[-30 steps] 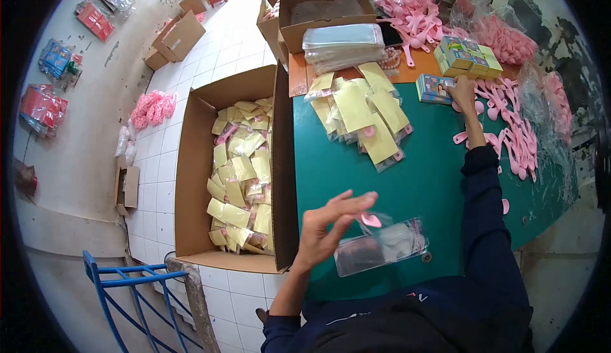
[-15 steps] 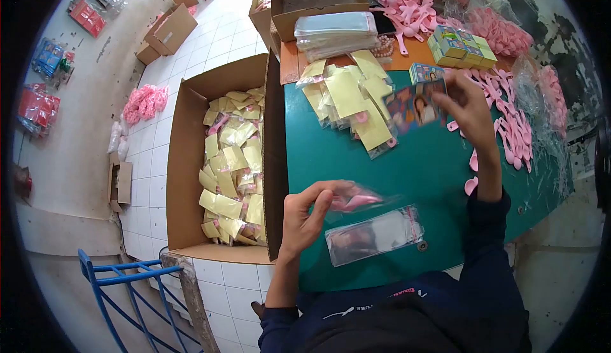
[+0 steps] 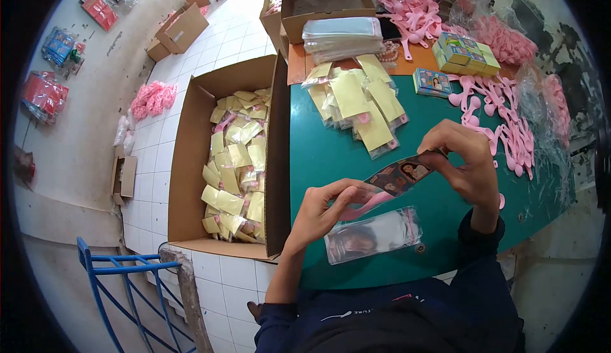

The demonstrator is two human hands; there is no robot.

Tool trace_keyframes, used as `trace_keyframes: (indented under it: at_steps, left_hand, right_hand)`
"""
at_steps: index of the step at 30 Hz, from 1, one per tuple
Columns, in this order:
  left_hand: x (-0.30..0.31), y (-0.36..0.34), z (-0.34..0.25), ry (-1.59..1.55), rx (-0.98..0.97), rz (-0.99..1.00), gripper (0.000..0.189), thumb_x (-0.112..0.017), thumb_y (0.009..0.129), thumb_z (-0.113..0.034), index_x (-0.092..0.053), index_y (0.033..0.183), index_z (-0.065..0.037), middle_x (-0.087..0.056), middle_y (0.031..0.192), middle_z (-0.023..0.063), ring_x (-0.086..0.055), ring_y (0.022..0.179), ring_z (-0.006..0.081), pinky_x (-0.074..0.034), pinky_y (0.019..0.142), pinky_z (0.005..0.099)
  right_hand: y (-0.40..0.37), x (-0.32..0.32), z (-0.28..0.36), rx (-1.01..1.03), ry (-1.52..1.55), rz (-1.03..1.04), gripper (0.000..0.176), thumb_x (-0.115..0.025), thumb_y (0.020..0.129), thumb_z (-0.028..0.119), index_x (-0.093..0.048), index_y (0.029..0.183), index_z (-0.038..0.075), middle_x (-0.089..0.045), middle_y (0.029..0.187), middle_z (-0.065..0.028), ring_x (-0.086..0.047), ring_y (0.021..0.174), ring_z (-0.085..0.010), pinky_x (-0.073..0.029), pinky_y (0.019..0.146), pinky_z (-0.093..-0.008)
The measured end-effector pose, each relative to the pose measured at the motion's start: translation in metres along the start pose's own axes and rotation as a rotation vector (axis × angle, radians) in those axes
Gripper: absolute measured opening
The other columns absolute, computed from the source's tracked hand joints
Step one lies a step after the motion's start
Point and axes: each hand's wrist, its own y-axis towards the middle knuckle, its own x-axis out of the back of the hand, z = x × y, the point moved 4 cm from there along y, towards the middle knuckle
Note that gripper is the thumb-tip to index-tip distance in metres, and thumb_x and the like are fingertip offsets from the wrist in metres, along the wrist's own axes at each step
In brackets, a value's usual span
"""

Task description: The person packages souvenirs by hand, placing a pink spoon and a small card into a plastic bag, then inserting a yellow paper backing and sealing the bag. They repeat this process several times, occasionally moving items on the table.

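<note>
My left hand (image 3: 324, 210) pinches a clear plastic bag with a pink spoon (image 3: 368, 206) in it. A dark printed card (image 3: 405, 175) is gripped at its far end by my right hand (image 3: 463, 161); its near end meets the bag's opening, and whether it is inside is hard to tell. Below the hands, a stack of empty clear bags (image 3: 375, 235) lies on the green table (image 3: 318, 162). A small stack of cards (image 3: 432, 82) sits beyond my right hand, with loose pink spoons (image 3: 509, 127) to its right.
Filled bags with yellow cards (image 3: 351, 95) are piled at the table's back left. An open carton (image 3: 277, 156) of similar bags stands left of the table. Farther back are clear sleeves (image 3: 342, 35), card bundles (image 3: 463, 54) and more pink spoons (image 3: 410, 6). A blue metal frame (image 3: 127, 269) is at lower left.
My right hand has come down and toward my left hand with the card, from the small card stack to the bag. My left hand has moved slightly right, still holding the bag and spoon.
</note>
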Motion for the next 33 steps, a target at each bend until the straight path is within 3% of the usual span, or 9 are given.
trace_keyframes:
  at_steps: [3, 6, 12, 15, 21, 24, 27, 30, 33]
  left_hand:
    - [0.001, 0.002, 0.003, 0.128, -0.004, -0.004, 0.027, -0.046, 0.096, -0.015, -0.064, 0.102, 0.004, -0.066, 0.086, 0.0073, -0.06, 0.08, 0.0106, -0.048, 0.075, 0.0246]
    - [0.004, 0.002, 0.006, 0.161, -0.088, -0.037, 0.022, -0.05, 0.094, -0.015, -0.066, 0.103, -0.003, -0.066, 0.076, 0.007, -0.062, 0.071, 0.0103, -0.048, 0.066, 0.0254]
    - [0.008, 0.002, -0.003, 0.213, -0.096, 0.001, 0.022, -0.049, 0.094, -0.015, -0.065, 0.102, -0.002, -0.066, 0.075, 0.0069, -0.063, 0.073, 0.0108, -0.048, 0.067, 0.0248]
    - [0.01, 0.002, 0.002, 0.233, -0.063, -0.009, 0.024, -0.049, 0.094, -0.016, -0.064, 0.102, 0.0, -0.067, 0.076, 0.0074, -0.063, 0.075, 0.0109, -0.049, 0.068, 0.0254]
    - [0.011, 0.003, 0.01, -0.123, -0.057, -0.108, 0.026, -0.047, 0.095, -0.016, -0.061, 0.102, 0.005, -0.069, 0.083, 0.0092, -0.064, 0.077, 0.0118, -0.051, 0.073, 0.026]
    - [0.013, 0.003, 0.015, 0.083, -0.048, -0.049, 0.026, -0.048, 0.095, -0.015, -0.062, 0.104, 0.004, -0.069, 0.083, 0.009, -0.064, 0.078, 0.0111, -0.05, 0.073, 0.0257]
    - [0.012, 0.005, 0.018, -0.105, -0.043, -0.104, 0.026, -0.048, 0.095, -0.016, -0.062, 0.106, 0.003, -0.068, 0.081, 0.0078, -0.063, 0.075, 0.0101, -0.05, 0.072, 0.025]
    - [0.008, 0.009, 0.013, 0.077, -0.017, -0.035, 0.029, -0.046, 0.096, -0.014, -0.057, 0.115, 0.006, -0.067, 0.092, 0.008, -0.06, 0.083, 0.0107, -0.049, 0.077, 0.0255]
    - [0.001, 0.018, 0.014, 0.152, -0.053, 0.027, 0.03, -0.047, 0.095, -0.013, -0.055, 0.121, 0.002, -0.067, 0.09, 0.0075, -0.06, 0.08, 0.0087, -0.048, 0.074, 0.0241]
  right_hand:
    - [0.0, 0.0, -0.001, 0.021, 0.002, 0.003, 0.015, -0.066, 0.074, -0.003, -0.06, 0.086, 0.001, -0.06, 0.08, -0.0081, -0.062, 0.071, -0.0182, -0.048, 0.06, -0.0274]
    - [-0.001, -0.002, -0.003, 0.02, 0.036, -0.013, 0.016, -0.066, 0.074, -0.003, -0.059, 0.087, 0.0, -0.06, 0.082, -0.0084, -0.061, 0.072, -0.0184, -0.048, 0.061, -0.0275]
    - [-0.001, -0.007, -0.008, 0.019, 0.063, -0.013, 0.015, -0.065, 0.076, -0.002, -0.058, 0.088, 0.0, -0.059, 0.083, -0.0088, -0.06, 0.072, -0.0185, -0.047, 0.061, -0.0276]
    - [0.0, -0.016, -0.009, -0.008, 0.092, 0.025, 0.014, -0.065, 0.076, -0.002, -0.057, 0.088, 0.0, -0.059, 0.082, -0.0092, -0.06, 0.071, -0.0185, -0.047, 0.06, -0.0276]
    - [0.001, -0.021, -0.011, -0.076, 0.056, 0.15, 0.014, -0.066, 0.077, 0.0, -0.056, 0.087, 0.0, -0.058, 0.076, -0.0098, -0.059, 0.066, -0.018, -0.046, 0.058, -0.0285]
    - [0.001, -0.022, -0.012, -0.114, 0.025, 0.215, 0.015, -0.066, 0.076, 0.001, -0.055, 0.086, 0.0, -0.057, 0.073, -0.0102, -0.058, 0.064, -0.0182, -0.046, 0.057, -0.0293]
    - [0.002, -0.019, -0.014, -0.145, -0.003, 0.233, 0.016, -0.067, 0.075, 0.001, -0.054, 0.085, 0.0, -0.057, 0.072, -0.0112, -0.058, 0.064, -0.0195, -0.045, 0.057, -0.0302]
    - [0.003, -0.019, -0.013, -0.13, 0.004, 0.251, 0.017, -0.067, 0.074, 0.002, -0.053, 0.084, 0.0, -0.056, 0.072, -0.0129, -0.058, 0.063, -0.0229, -0.045, 0.057, -0.0313]
    - [0.002, -0.031, -0.019, -0.14, 0.053, 0.341, 0.02, -0.068, 0.073, 0.006, -0.052, 0.085, 0.0, -0.056, 0.074, -0.0146, -0.057, 0.065, -0.0284, -0.044, 0.06, -0.0345]
